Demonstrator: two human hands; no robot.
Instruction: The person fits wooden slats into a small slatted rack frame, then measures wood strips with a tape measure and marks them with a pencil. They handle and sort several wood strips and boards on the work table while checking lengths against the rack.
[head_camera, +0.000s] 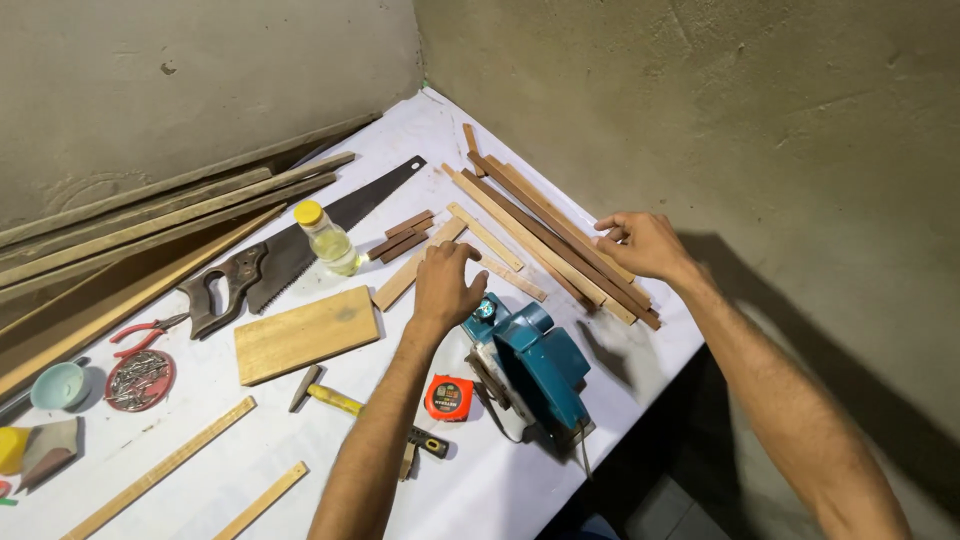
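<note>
My left hand (446, 283) rests palm down on the white table (480, 480), fingers curled over the near end of a pale wood strip (405, 277) beside a short light strip (513, 279). My right hand (643, 244) lies on a bundle of long dark and light wood strips (545, 225) near the wall, fingers bent on the top ones. A blue electric planer (530, 365) sits between my forearms. An orange tape measure (449, 397) lies just left of it.
A handsaw (290, 250), a small bottle of yellow liquid (327, 238), a wood board (303, 334), a hammer (345, 402), red pliers (140, 333) and a lid of nails (139, 380) lie to the left. Long planks (150, 215) lean at the back. The table edge drops off at right.
</note>
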